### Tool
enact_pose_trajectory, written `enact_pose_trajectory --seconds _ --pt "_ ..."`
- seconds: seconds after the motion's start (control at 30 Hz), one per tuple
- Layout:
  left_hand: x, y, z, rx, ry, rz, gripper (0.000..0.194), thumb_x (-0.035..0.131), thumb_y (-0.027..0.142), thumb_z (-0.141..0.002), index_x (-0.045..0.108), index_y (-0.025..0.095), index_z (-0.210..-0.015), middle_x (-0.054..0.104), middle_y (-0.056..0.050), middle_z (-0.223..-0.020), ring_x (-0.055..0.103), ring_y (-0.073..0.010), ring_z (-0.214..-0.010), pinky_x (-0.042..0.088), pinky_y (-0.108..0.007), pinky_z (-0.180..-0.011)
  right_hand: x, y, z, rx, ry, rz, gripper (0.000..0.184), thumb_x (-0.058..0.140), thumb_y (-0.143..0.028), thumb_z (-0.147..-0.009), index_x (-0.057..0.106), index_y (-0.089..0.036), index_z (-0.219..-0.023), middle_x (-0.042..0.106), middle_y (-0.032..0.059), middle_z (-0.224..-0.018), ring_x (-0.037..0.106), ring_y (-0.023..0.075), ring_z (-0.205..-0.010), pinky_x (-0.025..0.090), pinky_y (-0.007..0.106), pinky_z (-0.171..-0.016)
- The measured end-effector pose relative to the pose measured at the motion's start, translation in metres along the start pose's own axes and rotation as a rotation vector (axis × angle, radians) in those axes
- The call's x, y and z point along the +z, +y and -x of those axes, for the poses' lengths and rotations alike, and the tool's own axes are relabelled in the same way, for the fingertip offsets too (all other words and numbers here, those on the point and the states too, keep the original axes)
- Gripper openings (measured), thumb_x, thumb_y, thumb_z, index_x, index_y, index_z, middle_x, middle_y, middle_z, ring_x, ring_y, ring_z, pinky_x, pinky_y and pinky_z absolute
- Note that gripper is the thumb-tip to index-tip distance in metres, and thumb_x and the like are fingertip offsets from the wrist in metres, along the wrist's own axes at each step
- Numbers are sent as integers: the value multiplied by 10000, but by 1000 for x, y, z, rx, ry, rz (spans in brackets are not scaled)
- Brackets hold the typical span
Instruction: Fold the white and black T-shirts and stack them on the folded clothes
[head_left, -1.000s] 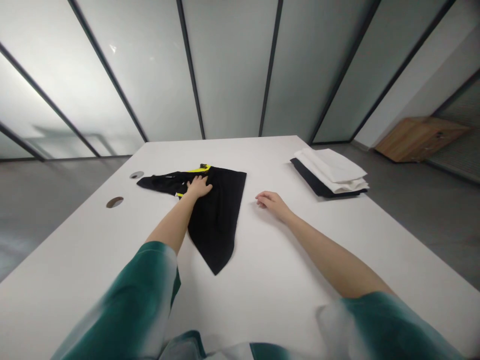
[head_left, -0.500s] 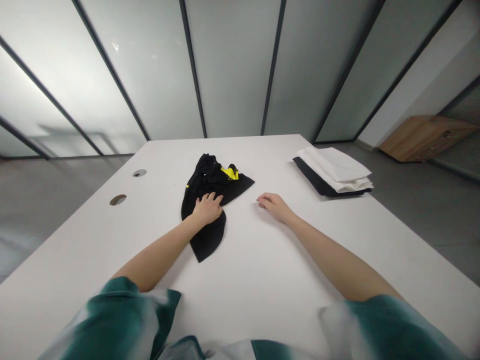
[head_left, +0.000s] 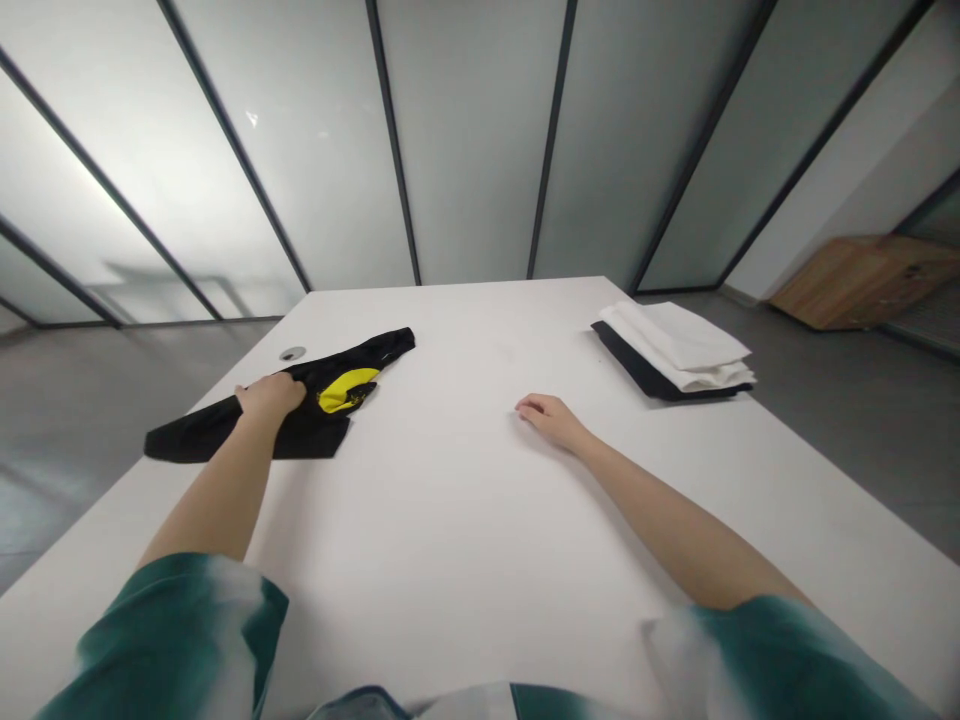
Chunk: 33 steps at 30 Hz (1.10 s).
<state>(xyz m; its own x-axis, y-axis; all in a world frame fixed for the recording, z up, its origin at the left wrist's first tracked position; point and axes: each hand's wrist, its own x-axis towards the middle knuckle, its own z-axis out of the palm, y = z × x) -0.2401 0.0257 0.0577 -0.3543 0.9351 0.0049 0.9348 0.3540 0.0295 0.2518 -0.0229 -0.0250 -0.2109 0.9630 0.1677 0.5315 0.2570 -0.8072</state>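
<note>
At the left side of the white table, my left hand (head_left: 271,393) is closed on a black garment (head_left: 311,440) with a bright yellow patch (head_left: 349,390). The cloth lies bunched and stretched out sideways, and its left end reaches the table's left edge. What kind of garment it is, I cannot make out. The fingertips are partly hidden in the dark fabric. My right hand (head_left: 551,420) rests on the table right of the middle, its fingers loosely curled together with nothing in them. No cloth is touching it.
A folded stack of white cloth (head_left: 679,338) lies on black cloth (head_left: 637,365) at the table's right edge. The white table (head_left: 450,520) has a round hole (head_left: 292,353) at the left. Frosted glass panels (head_left: 472,130) stand behind it, with a wooden cabinet (head_left: 862,280) on the floor at right.
My left hand has moved left, dragging the black garment from the table's middle to its left side. The garment now lies stretched out sideways. My right hand has stayed in place.
</note>
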Motion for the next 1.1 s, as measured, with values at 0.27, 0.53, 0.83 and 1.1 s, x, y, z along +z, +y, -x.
enact_pose_trajectory --seconds 0.27,0.53,0.83,1.1 --pt "1 72 31 65 -134 -103 625 548 494 -777 623 101 -1257 617 -277 -1267 581 -445 -1160 492 -515 -879 0 1 0 -4 -20 36 234 522 -335 -813 701 -186 -827 694 38 -753 580 179 -694 430 288 -669" --pt "-47 107 14 435 91 454 532 602 462 -782 634 177 -1230 696 -132 -1158 611 -332 -1126 472 -452 -957 1 -2 3 -15 -4 44 237 522 -345 -818 699 -189 -828 704 43 -770 586 183 -699 433 295 -666" --pt "-3 107 11 378 104 496 598 491 473 -870 546 133 -1359 589 -182 -1355 523 -331 -1270 361 -522 -1090 1 -4 4 -23 -3 61 214 529 -300 -820 711 -188 -825 713 50 -791 599 189 -718 450 303 -692" --pt "53 72 17 24 -44 217 765 380 706 -848 428 271 -1475 261 -174 -1606 183 -469 -1457 145 -777 -1053 1 -3 6 -45 8 92 205 526 -278 -822 708 -184 -830 710 50 -799 593 177 -714 446 294 -686"
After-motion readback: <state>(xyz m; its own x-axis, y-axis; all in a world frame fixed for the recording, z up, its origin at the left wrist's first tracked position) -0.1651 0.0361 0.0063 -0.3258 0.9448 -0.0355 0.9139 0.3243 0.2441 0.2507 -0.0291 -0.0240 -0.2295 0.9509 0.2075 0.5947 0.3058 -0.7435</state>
